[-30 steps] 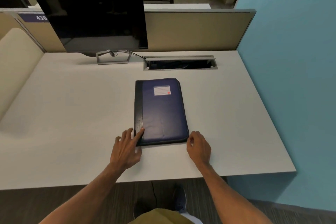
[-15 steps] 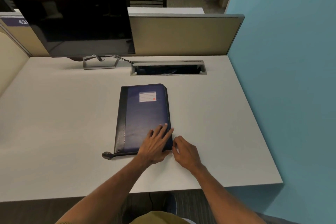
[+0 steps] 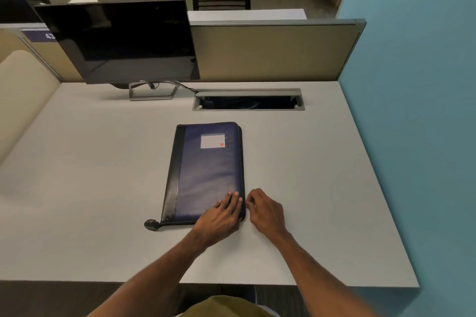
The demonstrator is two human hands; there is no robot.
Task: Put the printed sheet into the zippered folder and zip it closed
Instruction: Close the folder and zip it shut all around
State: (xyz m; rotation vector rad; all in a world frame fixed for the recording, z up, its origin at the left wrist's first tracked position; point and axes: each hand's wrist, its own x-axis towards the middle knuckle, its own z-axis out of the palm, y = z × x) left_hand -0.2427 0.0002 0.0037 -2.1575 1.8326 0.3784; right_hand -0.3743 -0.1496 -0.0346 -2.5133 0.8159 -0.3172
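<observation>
The fingers (image 3: 234, 198) of the left hand (image 3: 219, 220) lie straight and close together. They press flat on the cover of the zippered folder (image 3: 206, 175), near its near right corner. Just beside them, the right hand (image 3: 268, 211) has its fingers curled in against the folder's right edge. They may be pinching the zip pull, but it is too small to see, so I cannot tell.

The folder's long side runs away from these fingers, from the near edge of the worktop (image 3: 90, 188) toward the far edge. The right hand is the closer one to that long right edge. I think the zip has to run along that edge, while the left hand keeps the folder from sliding.

The folder lies flat and shut in the middle of the worktop, a bit closer to the near edge. It is dark blue, with a black strip down its left side. A white label (image 3: 212, 140) with a small red spot sits near its far end. A small black tab (image 3: 152, 224) sticks out at its near left corner. The printed sheet is not in sight, so it is likely inside.
</observation>
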